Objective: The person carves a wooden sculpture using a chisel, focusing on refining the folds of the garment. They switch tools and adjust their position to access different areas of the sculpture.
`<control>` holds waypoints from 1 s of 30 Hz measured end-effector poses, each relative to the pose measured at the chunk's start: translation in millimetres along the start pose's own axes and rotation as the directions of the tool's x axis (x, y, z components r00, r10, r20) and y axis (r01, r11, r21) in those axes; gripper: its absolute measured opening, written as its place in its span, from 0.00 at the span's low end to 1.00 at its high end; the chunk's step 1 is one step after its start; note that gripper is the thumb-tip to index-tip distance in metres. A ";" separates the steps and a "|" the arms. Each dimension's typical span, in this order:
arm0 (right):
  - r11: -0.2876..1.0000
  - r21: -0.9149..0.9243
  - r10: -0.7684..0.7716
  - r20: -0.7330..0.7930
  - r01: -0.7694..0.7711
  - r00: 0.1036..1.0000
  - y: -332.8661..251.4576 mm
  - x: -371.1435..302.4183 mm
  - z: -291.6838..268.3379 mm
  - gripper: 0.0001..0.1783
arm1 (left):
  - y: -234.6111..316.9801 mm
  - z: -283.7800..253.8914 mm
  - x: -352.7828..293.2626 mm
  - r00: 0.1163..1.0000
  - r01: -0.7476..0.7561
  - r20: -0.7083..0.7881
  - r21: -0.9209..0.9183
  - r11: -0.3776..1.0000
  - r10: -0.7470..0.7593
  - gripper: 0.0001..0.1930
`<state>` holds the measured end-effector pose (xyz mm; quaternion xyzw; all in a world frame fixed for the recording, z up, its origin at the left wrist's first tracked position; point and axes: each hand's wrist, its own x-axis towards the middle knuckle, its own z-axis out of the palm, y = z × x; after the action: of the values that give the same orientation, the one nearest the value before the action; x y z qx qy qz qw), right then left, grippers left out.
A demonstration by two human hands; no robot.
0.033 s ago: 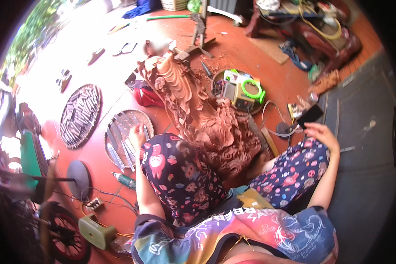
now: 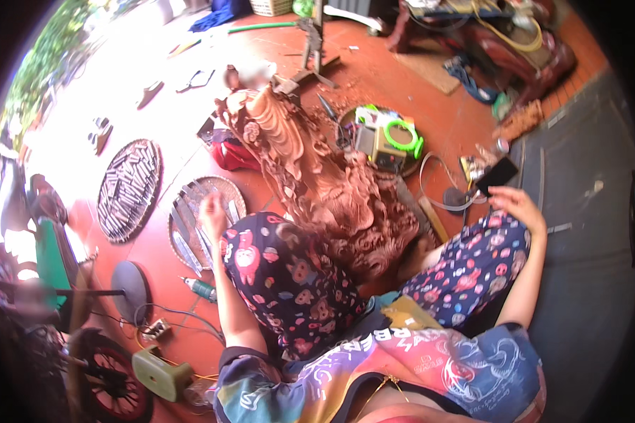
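A large reddish-brown wood carving of a robed figure (image 2: 296,166) leans away from me, its swirling base between my legs. My left hand (image 2: 212,213) hovers by my left knee, over the right part of a round woven tray (image 2: 226,185). Long flat metal tools (image 2: 185,237) lie in that tray. The left fingers look apart, somewhat blurred, with nothing visible in them. My right hand (image 2: 518,206) rests at my right knee, fingers stretched out loosely. Its fingertips are close to the lower edge of a black phone (image 2: 497,175); I cannot tell whether they touch it.
Another round tray (image 2: 129,190) holds many short dark tools. A green rotary tool (image 2: 200,288) and cables lie left of me. Beyond the carving stand a control box with a green ring (image 2: 402,139) and a wooden stand (image 2: 314,60). A dark panel (image 2: 585,211) borders my right.
My left hand has shifted slightly left, away from my knee and further over the tray. The whole view has tilted a little. My right hand stays by the phone.
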<state>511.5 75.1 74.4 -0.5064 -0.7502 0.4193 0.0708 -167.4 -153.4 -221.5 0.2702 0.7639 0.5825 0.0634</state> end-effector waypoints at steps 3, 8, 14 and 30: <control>0.998 -0.017 -0.062 -0.039 0.061 0.997 16.6 -6.5 -2.5 0.21 | 211.6 -45.1 -46.9 0.887 -0.455 -0.151 -0.124 0.882 0.436 0.12; 0.977 -0.044 -0.208 0.018 0.209 0.978 1.2 33.8 9.6 0.21 | 410.8 -134.6 -160.0 -0.001 -1.000 -0.399 -0.007 -0.004 0.917 0.12; 0.938 -0.161 -0.308 0.010 0.306 0.951 -15.5 40.6 14.6 0.22 | 441.7 -113.4 -251.9 -0.238 -0.946 -0.526 -0.065 -0.317 0.817 0.14; 0.956 -0.037 -0.292 -0.071 0.290 0.954 11.4 43.1 17.9 0.20 | 457.3 -90.9 -283.1 -0.273 -0.875 -0.497 -0.227 -0.427 0.824 0.20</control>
<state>489.4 102.0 41.3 -0.4066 -0.8189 0.3747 0.1535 189.7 -288.8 168.0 0.7082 0.0314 0.5883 -0.3891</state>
